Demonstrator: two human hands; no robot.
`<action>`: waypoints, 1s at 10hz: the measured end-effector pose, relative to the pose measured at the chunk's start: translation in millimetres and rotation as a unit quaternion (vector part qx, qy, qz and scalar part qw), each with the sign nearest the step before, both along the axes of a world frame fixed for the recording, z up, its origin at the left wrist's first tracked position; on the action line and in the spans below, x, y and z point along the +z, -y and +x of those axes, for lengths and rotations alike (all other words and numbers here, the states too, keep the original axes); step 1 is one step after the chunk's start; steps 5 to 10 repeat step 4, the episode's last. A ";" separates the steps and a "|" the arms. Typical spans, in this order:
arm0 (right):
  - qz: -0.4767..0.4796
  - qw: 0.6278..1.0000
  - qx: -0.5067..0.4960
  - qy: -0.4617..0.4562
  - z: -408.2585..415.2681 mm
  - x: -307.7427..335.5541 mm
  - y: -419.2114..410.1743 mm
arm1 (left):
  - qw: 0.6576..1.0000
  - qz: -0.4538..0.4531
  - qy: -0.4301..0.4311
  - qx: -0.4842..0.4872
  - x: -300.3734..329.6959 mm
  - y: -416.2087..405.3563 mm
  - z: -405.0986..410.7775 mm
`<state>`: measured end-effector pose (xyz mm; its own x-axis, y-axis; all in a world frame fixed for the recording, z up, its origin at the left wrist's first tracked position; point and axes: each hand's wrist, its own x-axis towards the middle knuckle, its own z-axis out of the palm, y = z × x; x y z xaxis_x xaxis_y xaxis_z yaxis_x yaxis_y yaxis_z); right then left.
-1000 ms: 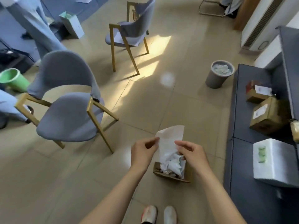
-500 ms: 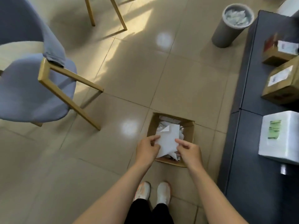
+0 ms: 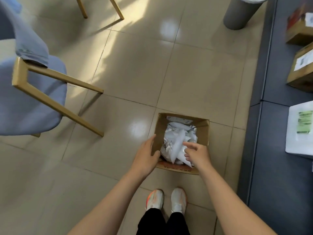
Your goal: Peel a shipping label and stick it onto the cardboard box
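Note:
An open cardboard box stands on the floor by my feet, filled with crumpled white backing paper. My left hand hovers at the box's left wall with fingers spread and nothing in it. My right hand is over the paper pile, fingers apart, holding nothing. A long white sheet lies on top of the pile just below my right fingers. Two brown cardboard boxes with white labels sit on the dark table at the right edge.
A grey chair with wooden legs stands to the left. A grey bin is at the top right. The dark table runs along the right, carrying a white foam box with a green label.
Both hands held a white sheet above the floor box. They lowered it and released it; the sheet now lies in the box. My view has tilted further down.

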<state>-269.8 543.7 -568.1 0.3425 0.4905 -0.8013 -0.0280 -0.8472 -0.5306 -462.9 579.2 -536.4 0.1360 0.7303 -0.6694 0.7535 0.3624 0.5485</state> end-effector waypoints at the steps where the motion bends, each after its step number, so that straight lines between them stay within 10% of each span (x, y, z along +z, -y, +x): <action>1: 0.058 0.998 0.022 0.012 6.3 30.0 -4.3 | 0.997 0.073 -0.014 0.004 24.9 -6.2 9.4; 4: 0.222 0.974 0.030 0.032 26.0 162.9 -32.2 | 0.971 0.230 0.059 0.038 140.1 -35.6 54.1; 10: 0.222 0.974 0.030 0.032 26.0 162.9 -32.2 | 0.971 0.230 0.059 0.038 140.1 -35.6 54.1</action>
